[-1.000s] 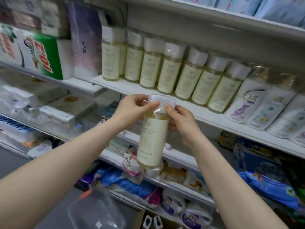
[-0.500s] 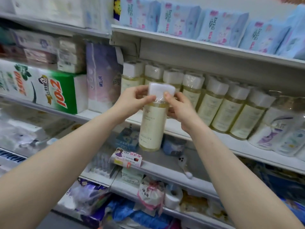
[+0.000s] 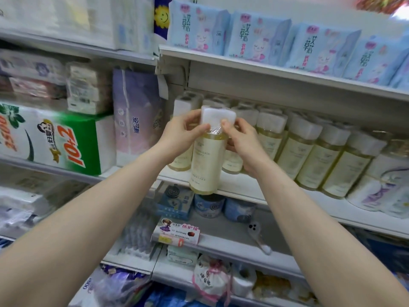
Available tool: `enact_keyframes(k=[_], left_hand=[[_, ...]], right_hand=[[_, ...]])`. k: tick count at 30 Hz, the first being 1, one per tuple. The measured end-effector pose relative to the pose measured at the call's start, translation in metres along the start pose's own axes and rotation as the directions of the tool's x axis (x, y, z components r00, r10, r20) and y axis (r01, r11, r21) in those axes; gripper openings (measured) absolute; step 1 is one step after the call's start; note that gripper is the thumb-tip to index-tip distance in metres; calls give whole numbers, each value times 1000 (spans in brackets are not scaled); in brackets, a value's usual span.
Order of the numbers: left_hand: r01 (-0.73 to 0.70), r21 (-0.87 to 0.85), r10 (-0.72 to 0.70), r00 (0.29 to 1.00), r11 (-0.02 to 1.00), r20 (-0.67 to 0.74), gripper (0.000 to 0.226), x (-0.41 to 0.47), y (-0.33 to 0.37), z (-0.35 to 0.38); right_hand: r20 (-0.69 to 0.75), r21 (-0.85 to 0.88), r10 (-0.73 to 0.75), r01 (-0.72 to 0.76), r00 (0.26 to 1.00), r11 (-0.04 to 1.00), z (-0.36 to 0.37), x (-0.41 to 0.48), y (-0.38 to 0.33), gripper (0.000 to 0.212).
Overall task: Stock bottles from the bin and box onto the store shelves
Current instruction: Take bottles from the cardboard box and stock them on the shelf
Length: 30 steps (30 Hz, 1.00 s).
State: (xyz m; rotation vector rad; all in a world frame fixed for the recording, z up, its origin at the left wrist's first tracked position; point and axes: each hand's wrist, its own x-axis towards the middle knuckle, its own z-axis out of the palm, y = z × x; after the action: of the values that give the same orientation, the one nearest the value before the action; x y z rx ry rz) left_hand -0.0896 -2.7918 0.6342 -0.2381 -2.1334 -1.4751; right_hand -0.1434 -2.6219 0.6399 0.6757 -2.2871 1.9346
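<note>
Both hands hold one bottle point(image 3: 208, 160) in front of the middle shelf point(image 3: 243, 189). The left hand point(image 3: 181, 138) is closed on the bottle's neck from the left side, its thumb tip pressing on the clear wrap just under the white cap point(image 3: 218, 117). The right hand point(image 3: 243, 142) is closed on the neck from the right side, with the thumb under the cap and the other fingers going behind the bottle. So the grip is at the top, and the long body with the cream label hangs below the hands, almost upright, a little tilted. The bottom of the bottle is level with the front edge of the shelf; I cannot tell if it touches the edge. Behind it stands a row of the same bottles point(image 3: 309, 156), running to the right. To the left of the row stands a pale purple pack point(image 3: 135, 127), and blue packs point(image 3: 254, 36) stand on the shelf above.
</note>
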Motion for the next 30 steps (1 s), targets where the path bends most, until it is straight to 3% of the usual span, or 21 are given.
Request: enact_keyframes(k=[7,13,17,22,27,30], left_hand=[[-36,10,36,999,999,-30,41,4,-16,2],[-43,-27,41,997,999,-61,42,-9,-21,10],[0,13,1,999,1000,-53,50,-29,-33,17],[127,10,-127,989,992,71,62,-59,-80,23],[178,34,-180,981,983,68,69,-73,-98,27],[174,34,-173,985,984,-10,67,-74,-97,32]], right_hand=[[7,66,12,-12,1000,998,11,4,10,29],[-87,160,4,10,996,987,23,-9,22,34],[-131,48,-2,9,991,999,33,-22,48,40],[-30,-39,2,-4,1000,999,42,-51,86,61],[-183,-220,13,-54,983,974,57,-70,103,63],[-239,-185,0,-45,971,982,57,-69,101,54]])
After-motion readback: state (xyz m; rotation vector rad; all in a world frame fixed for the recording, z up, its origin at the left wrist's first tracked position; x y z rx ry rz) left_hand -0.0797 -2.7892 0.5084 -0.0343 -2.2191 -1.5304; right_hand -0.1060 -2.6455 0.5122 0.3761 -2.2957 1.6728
